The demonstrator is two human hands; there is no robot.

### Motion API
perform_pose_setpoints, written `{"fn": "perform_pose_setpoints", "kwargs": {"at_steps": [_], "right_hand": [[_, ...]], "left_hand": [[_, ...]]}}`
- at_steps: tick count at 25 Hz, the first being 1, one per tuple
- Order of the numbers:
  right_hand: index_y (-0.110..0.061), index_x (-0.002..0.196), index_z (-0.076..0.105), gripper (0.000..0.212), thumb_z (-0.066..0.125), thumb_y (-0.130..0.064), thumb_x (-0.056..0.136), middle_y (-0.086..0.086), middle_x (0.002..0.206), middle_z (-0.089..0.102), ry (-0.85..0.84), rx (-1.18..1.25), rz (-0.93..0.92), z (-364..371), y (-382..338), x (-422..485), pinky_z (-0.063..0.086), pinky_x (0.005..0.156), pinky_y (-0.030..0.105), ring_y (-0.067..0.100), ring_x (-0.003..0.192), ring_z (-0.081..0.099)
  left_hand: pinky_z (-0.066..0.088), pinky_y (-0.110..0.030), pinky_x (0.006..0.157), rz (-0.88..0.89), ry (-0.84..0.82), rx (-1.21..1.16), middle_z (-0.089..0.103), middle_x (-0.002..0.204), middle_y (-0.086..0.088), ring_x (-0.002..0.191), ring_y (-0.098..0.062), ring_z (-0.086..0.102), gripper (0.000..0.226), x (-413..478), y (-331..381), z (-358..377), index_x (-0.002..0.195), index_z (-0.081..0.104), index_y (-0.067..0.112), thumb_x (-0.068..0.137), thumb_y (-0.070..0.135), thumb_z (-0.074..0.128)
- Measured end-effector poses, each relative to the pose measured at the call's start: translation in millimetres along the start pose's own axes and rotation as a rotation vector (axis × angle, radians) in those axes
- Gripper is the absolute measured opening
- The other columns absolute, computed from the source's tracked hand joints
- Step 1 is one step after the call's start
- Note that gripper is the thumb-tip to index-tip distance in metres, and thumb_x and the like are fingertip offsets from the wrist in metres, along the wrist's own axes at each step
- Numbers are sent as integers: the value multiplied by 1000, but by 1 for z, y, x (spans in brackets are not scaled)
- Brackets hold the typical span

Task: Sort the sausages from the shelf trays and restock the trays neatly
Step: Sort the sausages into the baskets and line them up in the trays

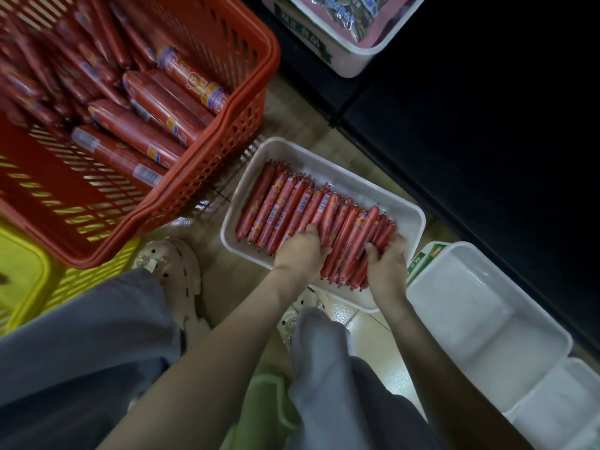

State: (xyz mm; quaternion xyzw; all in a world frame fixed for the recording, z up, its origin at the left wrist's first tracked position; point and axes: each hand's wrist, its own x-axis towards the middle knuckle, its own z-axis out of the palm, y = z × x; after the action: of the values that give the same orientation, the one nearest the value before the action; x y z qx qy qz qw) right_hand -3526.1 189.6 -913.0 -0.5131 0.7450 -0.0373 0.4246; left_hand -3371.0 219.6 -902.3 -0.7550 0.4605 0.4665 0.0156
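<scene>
A white tray (402,209) lies on the floor, filled with a row of several thin red sausages (292,206) laid side by side. My left hand (300,246) has its fingers curled over the near ends of the sausages in the middle of the row. My right hand (388,258) grips a bunch of sausages at the right end of the tray. Between the two hands sits that bunch (349,251), slightly lower than the rest of the row.
A red basket (253,102) at the upper left holds several thick red sausages (156,121). A yellow basket (29,271) sits beneath it. Two white trays holding nothing (480,306) stand at the right. A tray with seed packets (344,30) is on the dark shelf. My shoe (175,267) is near the tray.
</scene>
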Motion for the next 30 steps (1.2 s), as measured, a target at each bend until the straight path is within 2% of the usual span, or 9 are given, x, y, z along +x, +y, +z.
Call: {"fn": "perform_pose_setpoints", "kwargs": {"at_steps": [4,8,10,12,15,19,23,26,30], "right_hand": [[-17,137,41,48,55,-32,94,8,128,45,-5,-141,-143,-4,-10,-9,44,95,37,26,114,50],[-21,142,32,55,57,-15,94,6,101,65,-136,99,-130,-5,-23,-21,53,79,31,16,88,64],[-20,147,19,63,52,-10,94,6,108,63,-63,33,-138,-10,-22,-23,52,71,27,18,83,63],[-18,149,10,68,50,-8,94,7,121,53,-44,-55,-107,-16,-16,-23,48,71,20,21,90,59],[-24,153,7,68,46,-15,97,4,135,34,-92,-162,-79,-14,-1,-15,42,88,26,19,110,49],[-8,152,9,70,49,-11,95,10,158,10,-167,-462,-199,-1,17,-16,23,116,36,27,143,16],[-12,152,11,69,49,-13,94,7,160,7,-99,-566,-401,3,21,-21,12,119,41,22,147,0],[-23,153,10,63,42,-23,99,2,161,-1,-168,-566,-359,2,16,-18,13,119,43,20,147,-5],[-36,150,22,54,41,-27,100,-1,160,-2,-258,-576,-481,5,3,-20,21,113,40,26,144,4]], "left_hand": [[44,-35,78,73,-11,-116,65,107,-16,99,-32,62,37,-5,6,2,113,48,3,94,33,58],[47,-40,78,297,-38,-209,63,106,-19,98,-36,60,30,-10,15,13,110,53,2,92,26,58],[43,-44,95,494,71,-65,59,123,-17,116,-37,54,40,-6,12,24,123,56,5,88,24,64],[12,-49,118,576,49,260,21,158,-7,146,-30,16,67,-2,13,32,151,25,18,93,34,55],[-16,-47,116,522,-9,594,-26,157,1,144,-22,-23,74,8,16,43,151,-15,25,100,44,35],[-18,-46,113,489,47,690,-20,159,-2,144,-26,-22,71,7,24,47,151,-13,17,101,42,30],[-16,-44,115,453,94,618,5,159,-10,147,-29,-9,70,-1,22,33,152,-2,14,99,42,32],[-11,-45,118,355,92,579,-5,161,-6,147,-25,-13,62,-4,-3,27,152,1,13,102,42,22],[-15,-42,117,507,-27,552,-18,159,1,145,-22,-21,55,1,-31,14,153,-1,25,104,36,22]]}}
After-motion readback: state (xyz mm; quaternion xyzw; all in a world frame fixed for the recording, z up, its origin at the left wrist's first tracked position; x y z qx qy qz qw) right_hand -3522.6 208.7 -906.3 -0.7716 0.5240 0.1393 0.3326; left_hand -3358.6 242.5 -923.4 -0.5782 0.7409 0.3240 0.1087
